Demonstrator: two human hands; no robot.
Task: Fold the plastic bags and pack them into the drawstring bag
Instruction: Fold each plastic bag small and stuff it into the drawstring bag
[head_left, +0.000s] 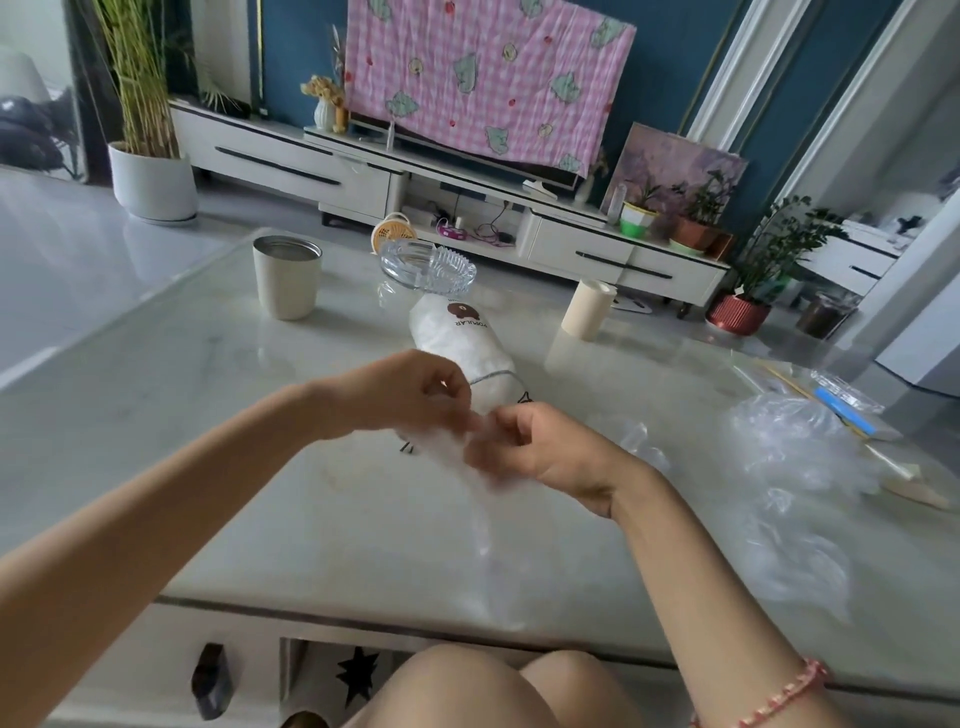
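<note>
Both hands meet in one tight grip over the worktop (208, 415). The left hand (415, 395) and the right hand (524, 447) curl their fingers and pinch the top of a clear plastic bag (480, 519) between them. It is blurry there, so I cannot tell how many folds the bag has.

From the grip, the bag hangs down toward the person as a long thin strip. Its low end seems to rest on the worktop.

The drawstring bag (457, 332) lies just behind the grip, on the far side. It is white with a brown bear face. Its long side points away from the person, toward a glass dish (428, 267). Both hands are about as near to it. Its near end is hidden, so I cannot see its mouth.

I think the strip must be folded shorter, then pushed forward.

A heap of plastic bags (789, 467) lies off to the right, nearer the right hand.
</note>
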